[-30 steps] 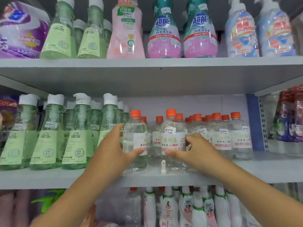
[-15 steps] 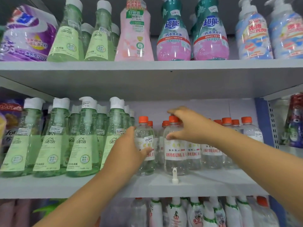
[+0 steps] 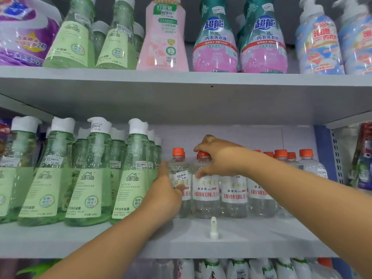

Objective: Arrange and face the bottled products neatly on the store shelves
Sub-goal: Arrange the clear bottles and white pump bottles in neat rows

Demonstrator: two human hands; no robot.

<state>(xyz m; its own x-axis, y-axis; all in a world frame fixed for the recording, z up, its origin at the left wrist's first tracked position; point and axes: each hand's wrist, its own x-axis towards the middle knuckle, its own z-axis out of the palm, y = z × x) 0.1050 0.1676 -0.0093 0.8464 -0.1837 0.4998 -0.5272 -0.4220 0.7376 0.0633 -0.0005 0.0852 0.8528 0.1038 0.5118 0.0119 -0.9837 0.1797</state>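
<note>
Since half a second ago the right hand (image 3: 219,158) has stayed up at the orange cap of the second clear bottle (image 3: 205,190), and the left hand (image 3: 169,190) has kept its place against the first clear bottle (image 3: 179,174); the view has shifted only a little. A full second back, the right hand was lower, at the label height of the same row.

The clear bottles have orange screw caps, colourless liquid and white wrap labels printed in red with "JUNYIMEIDING"; small price stickers read 5.00. They stand upright in a row on the middle shelf (image 3: 261,238), just right of the green bottles (image 3: 88,178) with white caps.

The right hand curls over the neck and shoulder of the second clear bottle, fingers above the cap and thumb pressed at the top of its label, so it is grasping that bottle. The left hand wraps the lower left side of the first clear bottle, its thumb lying across the label front and its fingers behind, squeezed between this bottle and the nearest green one. A small white peg (image 3: 213,228) stands on the shelf in front of the row, apart from both hands.
</note>
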